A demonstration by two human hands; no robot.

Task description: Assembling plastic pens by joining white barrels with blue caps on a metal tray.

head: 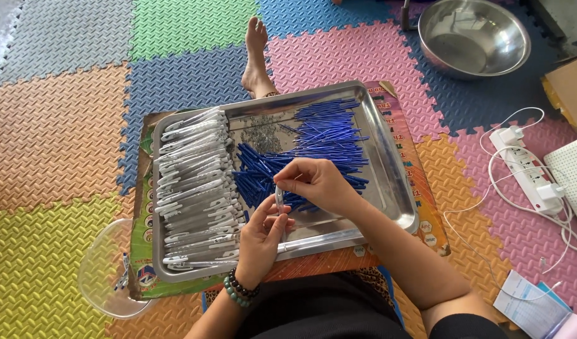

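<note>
Hands meet over the front of a shiny metal tray (pixel 389 163), and between them is one small clear pen tube (pixel 279 199). The left hand (pixel 260 242) comes up from 6 o'clock and its fingers (pixel 277 227) are curled shut around the lower end of the tube. The right hand (pixel 316 183) comes in from 4 o'clock, and its fingers (pixel 287 184) pinch the top end.

The pen tube looks very light, thin and stiff, like hard plastic. It is smooth, so it could slip, and it might crack if squeezed too hard. A soft pinch near each end, as both hands do now, seems the best way to hold it.

Its long side stands almost straight up and down in the picture, from 12 o'clock to 6 o'clock. Which end is the tip I cannot tell.

At 12 o'clock from the hands lies a heap of thin blue refills (pixel 320 141), most pointing from 8 o'clock to 2 o'clock. At 9 o'clock are rows of white and grey pen shells (pixel 194 188) lying sideways. A steel bowl (pixel 473 37) sits on the foam floor mat (pixel 56 138) at 1 o'clock, well apart.
</note>
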